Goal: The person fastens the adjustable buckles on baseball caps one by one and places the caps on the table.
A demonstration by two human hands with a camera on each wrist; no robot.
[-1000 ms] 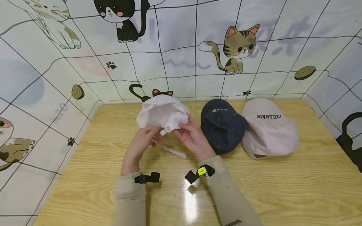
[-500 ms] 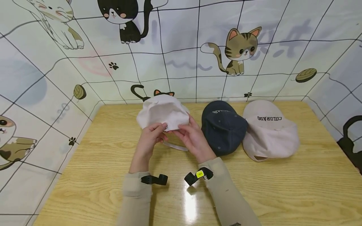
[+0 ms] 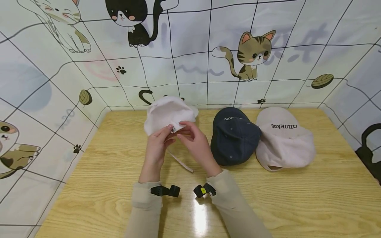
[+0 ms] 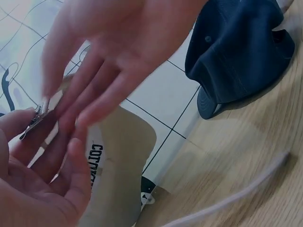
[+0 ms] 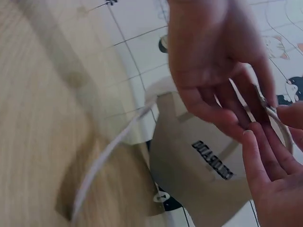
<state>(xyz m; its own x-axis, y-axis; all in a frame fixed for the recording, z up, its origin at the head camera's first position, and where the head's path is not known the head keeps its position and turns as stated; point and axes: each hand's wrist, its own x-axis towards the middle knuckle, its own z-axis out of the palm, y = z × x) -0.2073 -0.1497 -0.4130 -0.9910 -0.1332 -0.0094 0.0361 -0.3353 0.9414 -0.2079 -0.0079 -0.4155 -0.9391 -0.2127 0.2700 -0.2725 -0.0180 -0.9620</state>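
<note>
A pale pinkish-white cap (image 3: 160, 114), its hollow inside facing the person, is held over the table's left half. My left hand (image 3: 156, 148) pinches the small metal buckle (image 3: 173, 129) at the cap's back edge between thumb and fingers. Close beside it, my right hand (image 3: 196, 140) pinches the edge of the cap, thumb below and index finger on the fabric. A narrow pale strap (image 3: 182, 163) hangs loose under the hands. In the right wrist view, dark COLORADO lettering (image 5: 212, 161) shows on the cap's shaded front. The fingertips partly cover the buckle.
A navy cap (image 3: 236, 138) lies just right of the hands, against another pale COLORADO cap (image 3: 284, 142) farther right. The wooden table (image 3: 89, 195) ends at a back wall (image 3: 190, 66) covered with cartoon cats.
My right hand has moved left to the buckle, and the left hand has shifted slightly right. The buckle has turned up against the cap's edge, and the strap's free end swings lower.
</note>
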